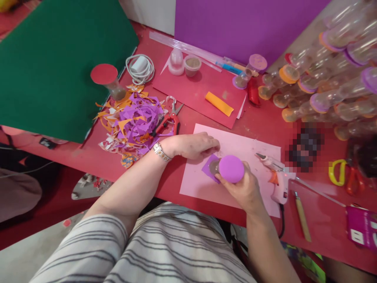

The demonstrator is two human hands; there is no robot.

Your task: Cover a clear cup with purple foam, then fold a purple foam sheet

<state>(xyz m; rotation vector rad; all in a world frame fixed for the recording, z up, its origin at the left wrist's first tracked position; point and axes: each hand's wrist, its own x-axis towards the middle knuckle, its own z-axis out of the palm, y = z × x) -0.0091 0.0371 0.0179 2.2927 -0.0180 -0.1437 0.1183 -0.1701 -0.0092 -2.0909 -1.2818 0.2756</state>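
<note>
My right hand (246,190) is wrapped round a clear hourglass-like bottle whose round purple cap (231,169) faces up. The bottle's lower end stands on a small square of purple paper (207,167), which lies on a pink sheet (194,179). Just left of the bottle, my left hand (198,145) rests on the pink sheet with its fingers bent together; whether anything is under the fingertips is hidden. A pink glue gun (278,177) lies on the sheet's right side, to the right of my right hand.
Purple and orange paper scraps (138,114) are heaped at the left beside red-handled shears (173,120). A red-topped hourglass (104,74) stands behind them. Many clear hourglasses (326,100) are stacked at the right. A wooden-handled tool (302,220) lies near the front edge.
</note>
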